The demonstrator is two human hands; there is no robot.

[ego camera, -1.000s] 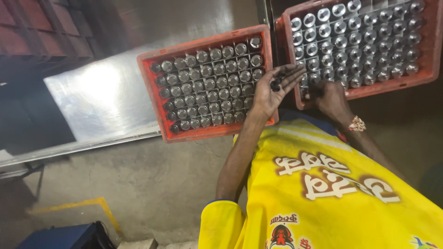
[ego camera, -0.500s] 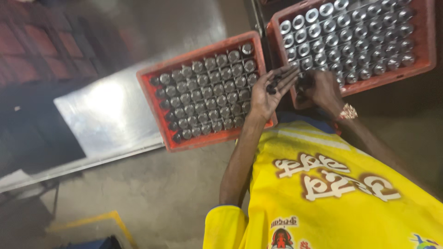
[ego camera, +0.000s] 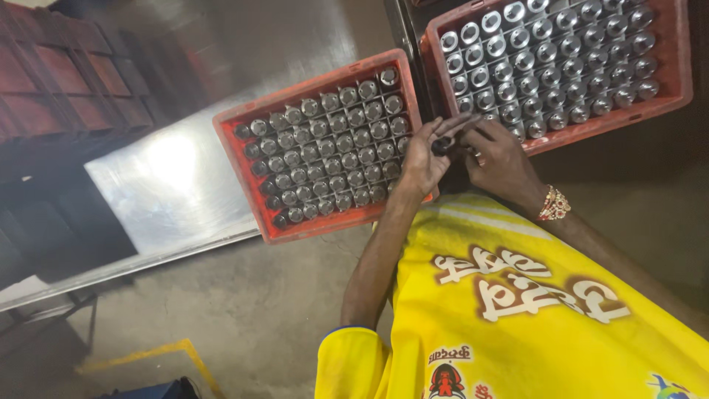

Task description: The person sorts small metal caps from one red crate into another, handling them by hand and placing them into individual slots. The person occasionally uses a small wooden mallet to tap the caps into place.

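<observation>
Hands (ego camera: pixel 461 151) now pinching one dark bottle (ego camera: pixel 442 145) together, left fingers no longer spread.

Two red plastic crates are the packages here; the left crate (ego camera: pixel 244 159) lies on the shiny steel tabletop (ego camera: pixel 170 185), rectangular, its grid full of silver-capped bottles; the right crate (ego camera: pixel 676 66) sits just beside it, past a dark gap, packed the same way; more dark red crates (ego camera: pixel 66 89) stand stacked at the far left; no labels, signs or screens.
</observation>
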